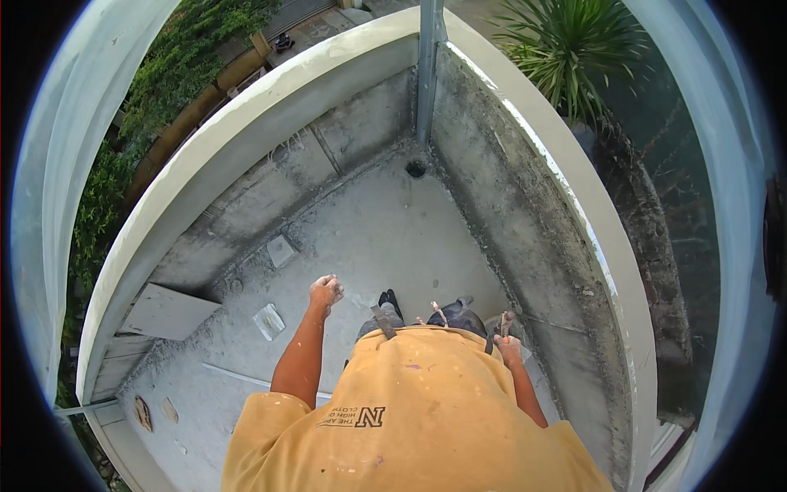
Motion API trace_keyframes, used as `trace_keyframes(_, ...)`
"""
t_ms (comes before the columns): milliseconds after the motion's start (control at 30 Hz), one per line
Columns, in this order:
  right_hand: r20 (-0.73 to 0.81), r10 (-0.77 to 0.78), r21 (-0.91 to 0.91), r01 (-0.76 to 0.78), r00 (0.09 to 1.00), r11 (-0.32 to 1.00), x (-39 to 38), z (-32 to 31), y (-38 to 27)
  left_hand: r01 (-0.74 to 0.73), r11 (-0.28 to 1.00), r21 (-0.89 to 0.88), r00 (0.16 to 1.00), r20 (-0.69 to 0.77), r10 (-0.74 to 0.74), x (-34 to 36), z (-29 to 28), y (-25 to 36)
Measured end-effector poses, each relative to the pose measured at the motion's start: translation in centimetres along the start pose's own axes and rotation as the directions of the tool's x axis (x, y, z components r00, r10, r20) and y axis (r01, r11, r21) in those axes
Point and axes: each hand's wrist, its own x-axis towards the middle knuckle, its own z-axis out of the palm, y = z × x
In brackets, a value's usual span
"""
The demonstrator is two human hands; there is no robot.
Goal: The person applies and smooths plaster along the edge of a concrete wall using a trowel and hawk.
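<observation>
My left hand (pixel 326 292), dusted with pale powder, is closed in front of me at my left, over the grey floor (pixel 418 230); what it holds, if anything, is hidden. My right hand (pixel 508 348) is closed on a dirty tool (pixel 505 321) at my right hip, its working end too unclear to make out. I wear a paint-spotted yellow shirt (pixel 434 369), with straps at the waist. My feet (pixel 391 303) stand on the floor.
Weathered low walls (pixel 525 205) with a pale rim meet at a metal post (pixel 428 82) beside a round drain hole (pixel 416 169). A leaning board (pixel 168 307), a small square piece (pixel 280 250) and a long strip (pixel 238 373) lie left. Greenery (pixel 574 41) grows outside; translucent sheeting hangs both sides.
</observation>
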Motion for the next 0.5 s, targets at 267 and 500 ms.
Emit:
trace_keyframes(267,-0.288,-0.184,0.075,0.214,0.94,0.974,3.1,1.0,-15.0,-0.455,0.883,-0.111,0.821,0.332,0.465,8.2,21.1,32.4)
trace_keyframes(500,-0.335,-0.304,0.067,0.345,0.892,0.936,12.2,-1.4,-29.8,-0.576,0.78,-0.244,0.662,0.421,0.62,14.2,36.5,45.4)
